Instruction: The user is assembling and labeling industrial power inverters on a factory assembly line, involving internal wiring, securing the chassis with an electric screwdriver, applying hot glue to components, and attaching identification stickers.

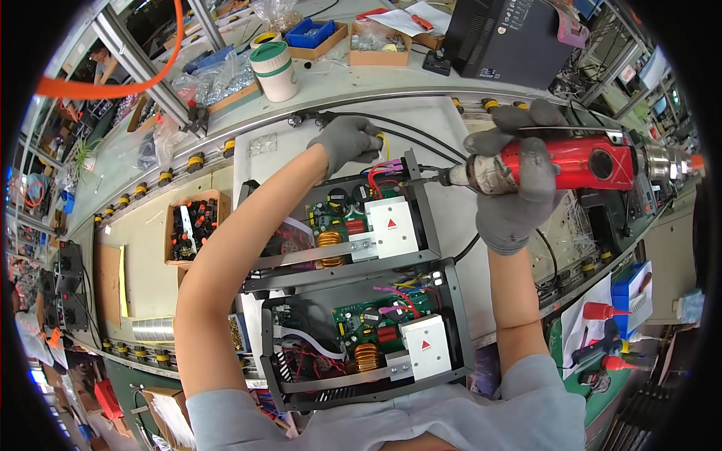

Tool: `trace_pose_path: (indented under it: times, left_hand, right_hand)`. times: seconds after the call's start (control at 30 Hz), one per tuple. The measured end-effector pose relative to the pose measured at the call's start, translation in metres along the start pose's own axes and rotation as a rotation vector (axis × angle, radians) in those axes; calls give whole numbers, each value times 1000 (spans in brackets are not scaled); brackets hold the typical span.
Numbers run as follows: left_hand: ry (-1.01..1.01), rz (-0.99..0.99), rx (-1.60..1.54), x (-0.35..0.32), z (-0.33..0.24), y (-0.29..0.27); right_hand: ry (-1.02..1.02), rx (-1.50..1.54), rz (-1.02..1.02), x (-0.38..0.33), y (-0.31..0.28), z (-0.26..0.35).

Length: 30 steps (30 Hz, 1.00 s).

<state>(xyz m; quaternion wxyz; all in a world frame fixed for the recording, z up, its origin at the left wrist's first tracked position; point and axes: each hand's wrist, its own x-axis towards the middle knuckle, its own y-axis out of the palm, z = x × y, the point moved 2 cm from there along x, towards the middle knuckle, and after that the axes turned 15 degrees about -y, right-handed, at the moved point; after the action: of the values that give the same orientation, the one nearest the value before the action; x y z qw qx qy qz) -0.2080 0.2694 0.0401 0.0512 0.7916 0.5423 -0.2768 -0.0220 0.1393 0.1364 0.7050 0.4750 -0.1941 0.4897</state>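
Note:
My right hand (519, 173), in a grey glove, is wrapped round a red power screwdriver (575, 163) lying level. Its bit points left, to the rear edge of the farther open metal case (425, 218). My left hand (346, 144), also gloved, is closed at that case's back edge, fingertips pinched at a yellow wire (386, 144); their exact hold is partly hidden. Inside the case sit a green circuit board (320, 214), a copper coil (329, 244) and a white metal block (392, 227). A similar open case (462, 338) stands nearer me, untouched by either hand.
Black cables (414, 131) run behind the farther case. A box of small black parts (197, 225) stands left. At the back are a white cup with a green lid (275, 71), parts boxes (380, 49) and a black machine (508, 37). Red-handled tools (602, 310) lie right.

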Motion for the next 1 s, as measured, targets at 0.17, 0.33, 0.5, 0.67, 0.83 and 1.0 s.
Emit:
trace_pose_path:
  times: [0.17, 0.33, 0.5, 0.67, 0.83, 1.0]
  left_hand:
    - [-88, 72, -13, -1, 29, 3]
    - [-222, 51, -41, -24, 18, 13]
    - [-220, 31, -8, -16, 27, 11]
    - [-233, 17, 85, -10, 29, 16]
    - [-277, -2, 178, -16, 22, 15]
    - [-132, 68, 74, 7, 44, 16]
  right_hand:
    - [152, 189, -31, -9, 12, -17]
    - [233, 40, 81, -13, 3, -39]
    - [388, -123, 220, -15, 22, -38]
    - [316, -88, 221, -12, 24, -41]
    - [286, -167, 276, -12, 27, -53]
    - [247, -226, 481, -9, 29, -67]
